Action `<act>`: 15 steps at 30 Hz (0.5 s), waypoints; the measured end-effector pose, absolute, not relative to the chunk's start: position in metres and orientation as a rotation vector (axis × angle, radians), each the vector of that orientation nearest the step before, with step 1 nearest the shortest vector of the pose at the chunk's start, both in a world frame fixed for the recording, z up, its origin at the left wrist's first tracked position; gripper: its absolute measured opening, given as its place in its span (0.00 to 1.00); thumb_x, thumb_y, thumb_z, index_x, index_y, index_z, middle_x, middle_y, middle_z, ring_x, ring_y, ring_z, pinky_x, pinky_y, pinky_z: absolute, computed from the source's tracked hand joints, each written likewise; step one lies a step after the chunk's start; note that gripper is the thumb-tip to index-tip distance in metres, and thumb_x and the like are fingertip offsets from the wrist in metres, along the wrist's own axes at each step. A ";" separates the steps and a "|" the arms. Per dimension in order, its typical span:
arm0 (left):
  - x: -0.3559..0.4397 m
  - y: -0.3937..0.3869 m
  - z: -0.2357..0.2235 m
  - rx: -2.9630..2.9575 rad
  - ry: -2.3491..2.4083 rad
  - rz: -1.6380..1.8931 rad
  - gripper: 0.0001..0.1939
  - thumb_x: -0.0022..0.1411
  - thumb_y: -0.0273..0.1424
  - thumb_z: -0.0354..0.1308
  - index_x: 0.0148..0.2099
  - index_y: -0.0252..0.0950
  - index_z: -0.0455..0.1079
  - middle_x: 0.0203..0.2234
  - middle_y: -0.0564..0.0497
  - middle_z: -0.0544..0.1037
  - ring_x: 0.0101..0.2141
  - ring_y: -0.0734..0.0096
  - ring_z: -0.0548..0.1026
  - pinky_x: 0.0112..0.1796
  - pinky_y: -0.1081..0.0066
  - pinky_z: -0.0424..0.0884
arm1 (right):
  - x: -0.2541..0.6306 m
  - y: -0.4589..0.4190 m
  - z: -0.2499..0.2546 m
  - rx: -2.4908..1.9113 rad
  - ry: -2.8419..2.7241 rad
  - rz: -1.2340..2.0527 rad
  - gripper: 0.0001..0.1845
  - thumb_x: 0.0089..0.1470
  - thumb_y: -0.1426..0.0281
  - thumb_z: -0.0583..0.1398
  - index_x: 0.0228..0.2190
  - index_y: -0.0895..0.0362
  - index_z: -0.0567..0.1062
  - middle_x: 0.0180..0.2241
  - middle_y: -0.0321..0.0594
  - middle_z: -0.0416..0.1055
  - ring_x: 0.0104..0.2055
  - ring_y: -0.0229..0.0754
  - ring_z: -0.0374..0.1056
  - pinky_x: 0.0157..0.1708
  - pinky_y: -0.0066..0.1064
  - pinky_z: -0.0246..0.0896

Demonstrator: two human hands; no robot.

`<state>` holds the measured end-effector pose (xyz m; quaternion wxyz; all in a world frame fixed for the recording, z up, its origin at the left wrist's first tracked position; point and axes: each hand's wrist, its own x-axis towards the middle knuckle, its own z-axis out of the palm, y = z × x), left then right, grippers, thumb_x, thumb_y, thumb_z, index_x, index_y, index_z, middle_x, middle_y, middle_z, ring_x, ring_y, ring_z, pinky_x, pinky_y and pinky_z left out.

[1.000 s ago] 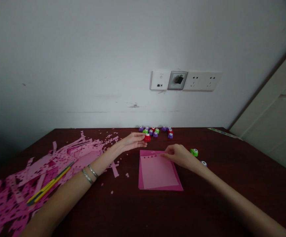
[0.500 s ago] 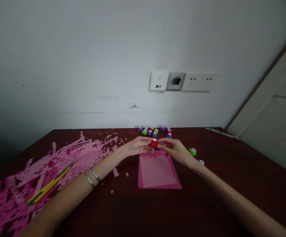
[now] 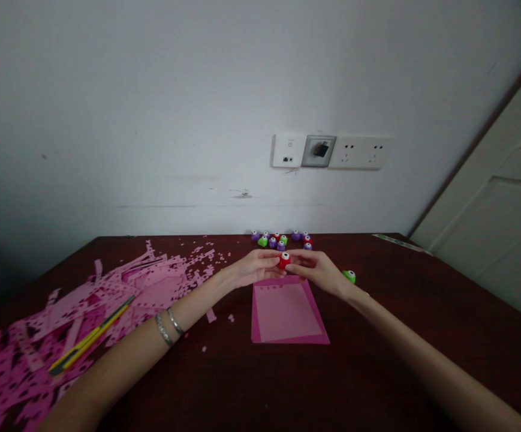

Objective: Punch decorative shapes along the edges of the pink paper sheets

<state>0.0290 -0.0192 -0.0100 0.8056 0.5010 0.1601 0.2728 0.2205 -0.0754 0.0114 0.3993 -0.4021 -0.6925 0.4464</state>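
Between my two hands is a small red craft punch (image 3: 284,260) with a white top. My left hand (image 3: 256,267) grips it from the left, and the fingers of my right hand (image 3: 318,270) close on it from the right. Just below them lies a light pink sheet of paper (image 3: 287,315) with a row of small punched holes along its top edge. It rests on a darker pink sheet (image 3: 319,330), whose border shows around it. My hands hang over the top end of these sheets.
A heap of punched pink paper strips (image 3: 152,285) covers the table's left side, with a yellow utility knife (image 3: 90,337) on it. Several purple, green and red punches (image 3: 273,242) stand near the wall. A green punch (image 3: 349,276) sits beyond my right wrist. A ruler-like strip (image 3: 401,243) lies back right.
My right hand has left the pink paper and moved up to the red punch. My left hand has brought the punch rightward and slightly nearer, and the punch has turned between the fingers.
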 end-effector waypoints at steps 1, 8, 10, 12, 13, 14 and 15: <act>0.029 -0.019 -0.011 1.077 0.337 0.587 0.16 0.52 0.27 0.62 0.45 0.29 0.69 0.34 0.43 0.75 0.32 0.69 0.75 0.40 0.66 0.67 | 0.221 -0.075 0.012 -1.006 -1.785 1.119 0.19 0.47 0.64 0.61 0.42 0.56 0.71 0.34 0.39 0.72 0.37 0.40 0.69 0.35 0.33 0.66; 0.030 -0.022 -0.002 1.249 0.381 0.555 0.18 0.56 0.30 0.58 0.48 0.30 0.65 0.32 0.44 0.75 0.33 0.68 0.75 0.40 0.63 0.68 | 0.227 -0.077 0.019 -1.049 -1.842 0.992 0.17 0.43 0.63 0.64 0.36 0.58 0.73 0.34 0.40 0.72 0.35 0.40 0.69 0.37 0.35 0.65; 0.031 -0.026 0.004 1.394 0.511 0.590 0.16 0.58 0.32 0.55 0.47 0.31 0.65 0.32 0.44 0.74 0.33 0.68 0.74 0.39 0.62 0.68 | 0.233 -0.083 0.022 -1.118 -1.831 0.940 0.17 0.43 0.62 0.64 0.35 0.58 0.74 0.32 0.40 0.73 0.35 0.42 0.69 0.37 0.35 0.66; 0.029 -0.034 0.009 1.672 0.699 0.665 0.13 0.59 0.32 0.53 0.44 0.31 0.66 0.32 0.45 0.74 0.33 0.68 0.73 0.38 0.62 0.68 | 0.244 -0.091 0.026 -1.195 -1.806 0.876 0.18 0.42 0.60 0.64 0.35 0.58 0.74 0.33 0.42 0.74 0.36 0.44 0.70 0.36 0.35 0.66; 0.028 -0.041 0.011 1.861 0.781 0.703 0.11 0.59 0.32 0.52 0.43 0.31 0.67 0.32 0.45 0.73 0.34 0.68 0.72 0.39 0.62 0.68 | 0.252 -0.095 0.028 -1.234 -1.794 0.848 0.19 0.42 0.60 0.63 0.35 0.57 0.74 0.34 0.43 0.74 0.37 0.45 0.70 0.36 0.35 0.66; 0.026 -0.049 0.012 2.067 0.839 0.729 0.11 0.59 0.31 0.51 0.42 0.32 0.68 0.34 0.46 0.73 0.36 0.68 0.71 0.40 0.62 0.67 | 0.261 -0.100 0.029 -1.278 -1.781 0.828 0.20 0.42 0.59 0.63 0.36 0.57 0.74 0.35 0.43 0.74 0.36 0.46 0.70 0.35 0.35 0.66; 0.024 -0.059 0.012 2.269 0.859 0.739 0.11 0.60 0.31 0.50 0.42 0.33 0.69 0.36 0.46 0.72 0.38 0.67 0.69 0.42 0.61 0.66 | 0.272 -0.105 0.029 -1.324 -1.772 0.809 0.21 0.42 0.58 0.63 0.37 0.57 0.75 0.36 0.44 0.74 0.36 0.46 0.70 0.35 0.35 0.67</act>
